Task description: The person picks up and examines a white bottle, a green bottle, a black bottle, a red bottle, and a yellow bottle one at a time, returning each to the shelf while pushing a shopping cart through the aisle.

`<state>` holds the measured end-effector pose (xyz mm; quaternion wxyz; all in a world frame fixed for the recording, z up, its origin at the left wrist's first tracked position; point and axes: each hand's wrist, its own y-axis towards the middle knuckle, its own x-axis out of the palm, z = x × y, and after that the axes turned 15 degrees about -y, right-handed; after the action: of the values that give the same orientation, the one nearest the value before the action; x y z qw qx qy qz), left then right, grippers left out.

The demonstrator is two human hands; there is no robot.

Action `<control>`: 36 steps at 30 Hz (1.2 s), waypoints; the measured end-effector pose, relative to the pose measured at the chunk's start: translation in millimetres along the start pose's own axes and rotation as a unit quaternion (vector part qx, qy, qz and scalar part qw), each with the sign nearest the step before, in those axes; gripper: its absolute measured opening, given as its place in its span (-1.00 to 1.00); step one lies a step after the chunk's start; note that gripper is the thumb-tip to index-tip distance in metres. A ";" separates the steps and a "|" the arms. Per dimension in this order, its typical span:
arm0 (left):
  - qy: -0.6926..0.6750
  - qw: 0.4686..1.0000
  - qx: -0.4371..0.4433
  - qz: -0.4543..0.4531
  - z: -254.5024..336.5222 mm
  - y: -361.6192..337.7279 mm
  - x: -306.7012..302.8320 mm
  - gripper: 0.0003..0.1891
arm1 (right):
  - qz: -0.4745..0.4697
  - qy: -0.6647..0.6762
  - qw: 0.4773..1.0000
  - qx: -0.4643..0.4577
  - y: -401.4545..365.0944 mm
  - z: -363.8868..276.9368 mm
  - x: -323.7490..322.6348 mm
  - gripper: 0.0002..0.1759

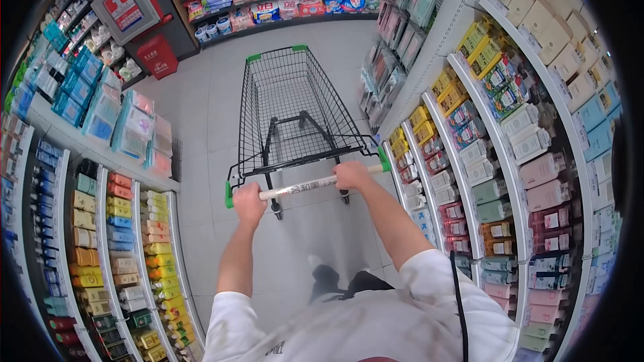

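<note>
An empty-looking wire shopping cart (295, 100) with green corner pieces stands on the grey floor in front of me. Its pale handle bar (302, 186) carries printed characters and has green end caps. My left hand (249, 202) is wrapped round the bar near its left end. Nearer the right end, my right hand (351, 175) also grips the bar. Both arms reach forward from white sleeves.
Shelves of boxes and bottles (516, 161) rise close on the right, and more shelves (124, 248) line the left. Bagged detergent (288, 8) fills the shelves ahead. A red box (157, 55) stands at the upper left. Grey floor (221, 121) shows around the cart.
</note>
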<state>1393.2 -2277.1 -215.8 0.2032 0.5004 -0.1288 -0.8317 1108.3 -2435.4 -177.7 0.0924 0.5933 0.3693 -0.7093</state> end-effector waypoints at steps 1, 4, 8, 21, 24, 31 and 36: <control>-0.001 1.000 0.005 0.000 -1.2 6.2 2.0 -0.83 | -0.002 0.001 1.000 0.001 2.5 2.1 -3.2 -0.71; -0.002 1.000 0.002 -0.009 -1.8 20.3 8.8 -0.83 | -0.009 0.007 1.000 0.003 15.7 12.2 -5.3 -0.70; 0.000 1.000 0.004 0.003 0.1 37.8 23.6 -0.82 | -0.007 0.006 1.000 -0.010 28.9 30.4 -10.3 -0.69; 0.063 0.996 -0.038 -0.051 27.3 104.2 81.7 -0.86 | 0.021 0.046 0.998 -0.024 87.7 119.2 -20.1 -0.76; 0.093 0.990 -0.059 -0.087 31.5 122.3 95.1 -0.87 | 0.050 0.053 0.997 -0.031 93.5 142.1 -35.6 -0.77; 0.127 0.981 -0.083 -0.124 45.3 160.4 117.0 -0.82 | 0.096 0.062 0.993 -0.017 124.0 177.9 -39.3 -0.80; 0.137 0.978 -0.089 -0.128 35.2 179.1 128.9 -0.79 | 0.145 0.070 0.987 -0.013 138.7 188.9 -36.5 -0.80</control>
<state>1345.8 -2495.2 -225.1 0.1544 0.6021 0.0407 -0.7823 1051.4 -2664.8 -197.6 0.1757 0.6874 0.2945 -0.6403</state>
